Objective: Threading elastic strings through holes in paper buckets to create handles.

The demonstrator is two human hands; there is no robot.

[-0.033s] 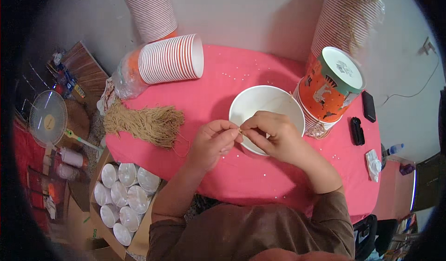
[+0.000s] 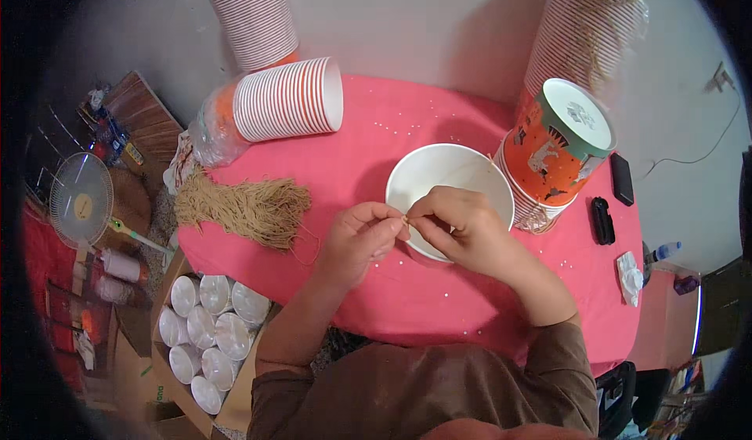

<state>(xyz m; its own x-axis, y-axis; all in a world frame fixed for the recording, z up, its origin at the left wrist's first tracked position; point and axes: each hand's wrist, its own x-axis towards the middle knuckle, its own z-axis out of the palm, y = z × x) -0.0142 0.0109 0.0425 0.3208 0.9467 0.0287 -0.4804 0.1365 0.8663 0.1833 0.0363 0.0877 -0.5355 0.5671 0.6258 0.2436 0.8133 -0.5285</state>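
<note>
My left hand and my right hand meet fingertip to fingertip at the left front rim of a round white paper tub. Both pinch a tiny pale tan bit between thumb and forefinger, too small to name. The tub stands with its mouth up, and my right hand covers part of its front rim. Left of my left hand lies a bundle of tan cords, with a loose strand trailing toward my wrist.
Stacked orange-and-white paper tubs stand at right; another nested stack lies at back left. Small white dots are scattered over the pink tablecloth. A black case and crumpled tissue lie right. A carton of clear cups stands lower left.
</note>
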